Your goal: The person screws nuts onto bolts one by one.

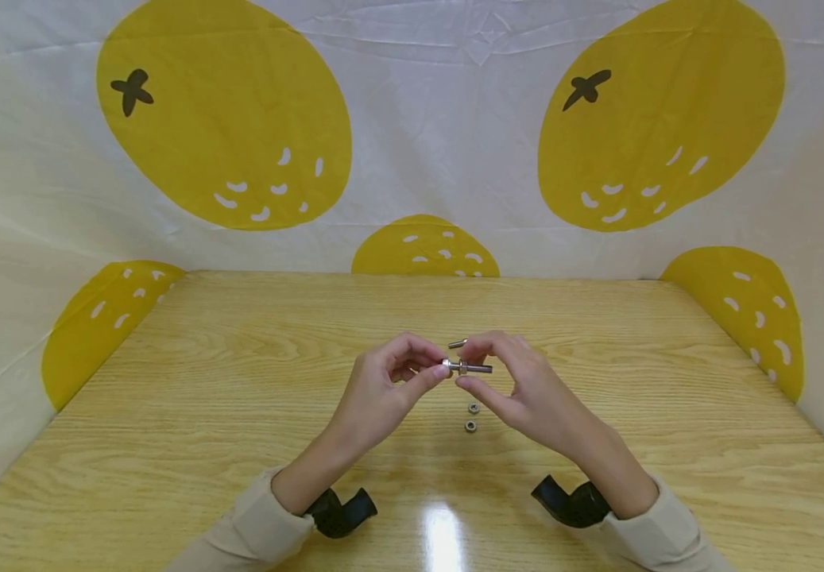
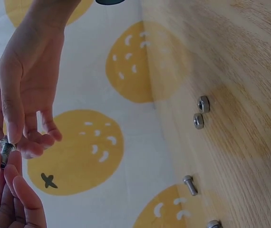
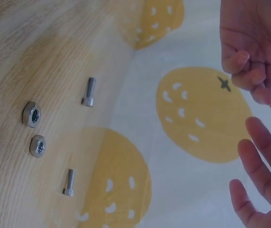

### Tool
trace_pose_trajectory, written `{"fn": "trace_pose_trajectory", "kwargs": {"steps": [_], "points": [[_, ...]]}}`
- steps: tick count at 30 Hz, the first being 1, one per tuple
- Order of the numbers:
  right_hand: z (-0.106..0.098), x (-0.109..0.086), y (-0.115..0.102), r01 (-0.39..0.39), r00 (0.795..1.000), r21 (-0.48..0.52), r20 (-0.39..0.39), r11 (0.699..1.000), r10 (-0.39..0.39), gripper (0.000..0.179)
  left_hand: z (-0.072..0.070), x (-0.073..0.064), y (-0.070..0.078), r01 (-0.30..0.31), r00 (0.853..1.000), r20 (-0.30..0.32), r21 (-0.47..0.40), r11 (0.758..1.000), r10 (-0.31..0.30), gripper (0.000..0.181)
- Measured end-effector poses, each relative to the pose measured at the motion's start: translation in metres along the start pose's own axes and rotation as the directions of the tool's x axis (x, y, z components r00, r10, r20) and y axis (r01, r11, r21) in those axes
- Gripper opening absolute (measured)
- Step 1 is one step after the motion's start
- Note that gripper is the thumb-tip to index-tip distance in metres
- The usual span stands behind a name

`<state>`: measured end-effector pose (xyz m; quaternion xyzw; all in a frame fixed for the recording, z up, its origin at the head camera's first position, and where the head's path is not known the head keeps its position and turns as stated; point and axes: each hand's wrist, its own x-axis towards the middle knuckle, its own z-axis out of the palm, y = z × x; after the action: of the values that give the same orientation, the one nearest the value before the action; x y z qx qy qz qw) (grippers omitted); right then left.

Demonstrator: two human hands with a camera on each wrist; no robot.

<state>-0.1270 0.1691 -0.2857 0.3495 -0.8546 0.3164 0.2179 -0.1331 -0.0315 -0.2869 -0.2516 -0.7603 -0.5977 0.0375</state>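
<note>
My left hand pinches the head end of a steel bolt between thumb and index finger, above the table. A hex nut sits partway along its shaft, and the threaded end points right. My right hand has its thumb and index finger apart on either side of this nut, with a small gap showing in the head view. The other right-hand fingers spread loosely in the right wrist view. In the left wrist view, the right thumb overlaps the nut end of the bolt.
Two loose hex nuts lie on the wooden table, below the hands. Beyond lies a small bolt; the right wrist view shows a second loose bolt. A white cloth with yellow fruit prints encloses the table's back and sides.
</note>
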Motion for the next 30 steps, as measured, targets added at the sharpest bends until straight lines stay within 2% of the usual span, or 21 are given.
{"fn": "trace_pose_trajectory", "kwargs": {"steps": [4,9,14,20,22,26,30], "points": [[0.0007,0.0001,0.0014,0.034,0.999,-0.001,-0.019,0.999,-0.034,0.028,-0.0001,0.0002,-0.0006,0.005,1.000,0.000,0.002,1.000,-0.005,0.014],[0.0012,0.0000,0.0021,0.022,1.000,0.020,-0.010,1.000,-0.022,0.020,-0.0006,-0.0001,-0.0009,0.008,1.000,0.001,0.005,1.000,-0.008,0.014],[0.0019,0.0009,0.0026,0.003,1.000,0.040,0.013,0.999,-0.004,0.005,-0.0004,-0.0003,-0.0009,0.002,1.000,0.006,0.002,1.000,-0.002,0.014],[0.0000,0.0005,-0.0011,-0.112,0.992,0.039,0.065,0.993,0.109,0.010,-0.0002,-0.0001,-0.0008,-0.001,1.000,0.005,0.001,1.000,0.001,0.014],[-0.0008,-0.0001,-0.0026,-0.132,0.989,0.039,0.067,0.990,0.129,0.019,-0.0003,0.0000,-0.0010,-0.002,1.000,0.002,0.003,1.000,0.002,0.014],[-0.0008,0.0006,-0.0024,-0.071,0.997,0.053,0.031,0.996,0.069,0.032,-0.0003,0.0001,-0.0012,-0.007,1.000,0.002,0.010,1.000,0.007,0.014],[0.0003,0.0012,0.0000,0.021,1.000,0.040,-0.009,0.999,-0.020,0.032,-0.0004,-0.0001,-0.0009,-0.010,1.000,0.003,0.008,1.000,0.010,0.014]]}}
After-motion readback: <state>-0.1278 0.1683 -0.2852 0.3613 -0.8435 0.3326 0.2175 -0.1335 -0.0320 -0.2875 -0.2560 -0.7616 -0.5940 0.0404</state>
